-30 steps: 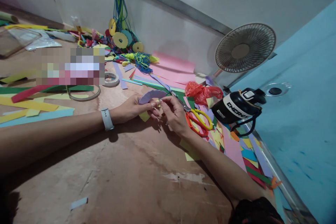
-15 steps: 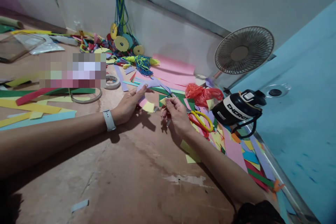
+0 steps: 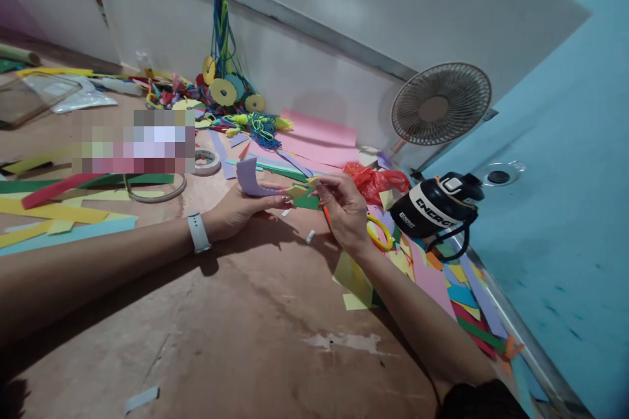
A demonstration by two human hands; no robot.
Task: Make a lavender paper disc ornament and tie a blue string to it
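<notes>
My left hand (image 3: 230, 211) is closed on a purple paper strip (image 3: 248, 178), which curls up over the fingers. At its right end the strip meets a yellow paper piece (image 3: 297, 193). My right hand (image 3: 346, 215) pinches a small yellow paper piece (image 3: 312, 182) right beside that end; whether the two yellow bits are joined I cannot tell. Behind my right hand lie scissors, of which one yellow handle (image 3: 389, 236) shows. Under the right fingers an orange ribbed bit (image 3: 327, 217) peeks out. White scraps (image 3: 310, 236) lie on the wooden surface below the hands.
A black bottle (image 3: 427, 206) and a fan (image 3: 442, 105) stand at the right, near a red plastic bag (image 3: 376, 182). Paper offcuts (image 3: 430, 275) spread along the right edge. Tape (image 3: 206, 162), an embroidery-like hoop (image 3: 157, 197) and paper strips (image 3: 63, 208) lie left. Cords (image 3: 222, 33) hang behind.
The hands have come closer together. The purple strip has turned so its free end stands up at the left, with its yellow end towards my right fingers. The view has shifted slightly.
</notes>
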